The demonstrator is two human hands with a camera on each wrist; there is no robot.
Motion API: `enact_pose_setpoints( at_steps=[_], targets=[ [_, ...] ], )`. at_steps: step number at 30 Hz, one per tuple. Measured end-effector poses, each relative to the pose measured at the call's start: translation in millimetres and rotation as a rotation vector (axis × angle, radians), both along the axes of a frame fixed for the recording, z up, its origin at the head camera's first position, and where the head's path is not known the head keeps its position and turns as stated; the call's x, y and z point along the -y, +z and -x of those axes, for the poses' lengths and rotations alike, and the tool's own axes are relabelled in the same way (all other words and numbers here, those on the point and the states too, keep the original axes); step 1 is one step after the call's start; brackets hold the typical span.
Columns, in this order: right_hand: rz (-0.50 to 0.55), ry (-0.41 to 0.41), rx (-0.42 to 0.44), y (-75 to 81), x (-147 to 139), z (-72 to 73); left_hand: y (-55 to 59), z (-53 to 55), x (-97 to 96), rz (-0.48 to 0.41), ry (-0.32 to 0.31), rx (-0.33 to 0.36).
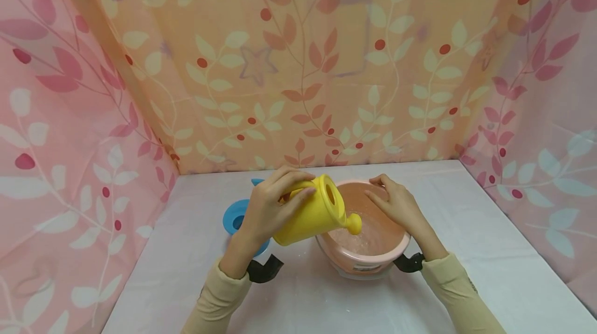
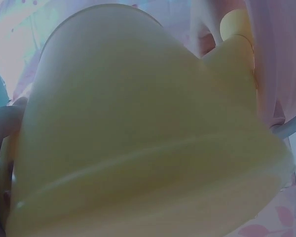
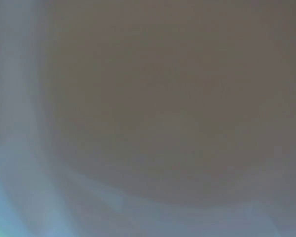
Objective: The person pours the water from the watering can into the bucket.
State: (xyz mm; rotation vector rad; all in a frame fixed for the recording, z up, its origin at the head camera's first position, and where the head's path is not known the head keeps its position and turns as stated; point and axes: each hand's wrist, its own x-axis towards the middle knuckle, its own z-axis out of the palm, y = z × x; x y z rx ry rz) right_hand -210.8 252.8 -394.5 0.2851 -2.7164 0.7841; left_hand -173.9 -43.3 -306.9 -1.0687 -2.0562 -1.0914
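One pink cloth wall (image 1: 60, 132), leaf-and-berry print, at far left; behind, one orange cloth backdrop (image 1: 303, 64) with pale and reddish leaves, faint purple stars. One white table covering (image 1: 186, 230) below.

One blue object (image 1: 231, 217), left of centre on the table: round, flared top with a dark opening. More blue shows above and below, partly behind the left hand; whether it is all one piece cannot be told.

One left hand (image 1: 272, 202), in a beige sleeve (image 1: 216, 292), with a black piece (image 1: 265, 269) at the wrist. Its fingers are curled round the handle of the watering can.

One yellow watering can (image 1: 305, 217), held off the table and tilted to the right; open top turned right, round-ended spout (image 1: 354, 223) over the inside of the basin. In the left-wrist view the can's body fills most of the frame, fingers at its left edge.

One pink basin (image 1: 373, 258), right of centre on the table, pale rim, small label at the front. Clear liquid (image 1: 356, 241) in the bottom, its surface uneven.

One right hand (image 1: 396, 202), beige sleeve, second black piece (image 1: 409, 262) at the wrist. It holds the basin's rim on the far right side, thumb towards the inside. The right-wrist view is too blurred to add detail.

One further pink cloth wall (image 1: 545, 132), matching print, at far right.
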Motion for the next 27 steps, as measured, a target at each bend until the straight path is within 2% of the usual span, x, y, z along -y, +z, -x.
enact_pose_setpoints(
  at_steps=[16,27],
  targets=[
    [0.014,-0.003,0.009,0.0,-0.4,-1.2,0.7,-0.8,0.1,-0.013,-0.006,-0.001],
    [0.009,0.002,-0.003,-0.5,-0.4,-0.1,1.6,-1.0,-0.7,0.016,-0.001,-0.007]
  ],
)
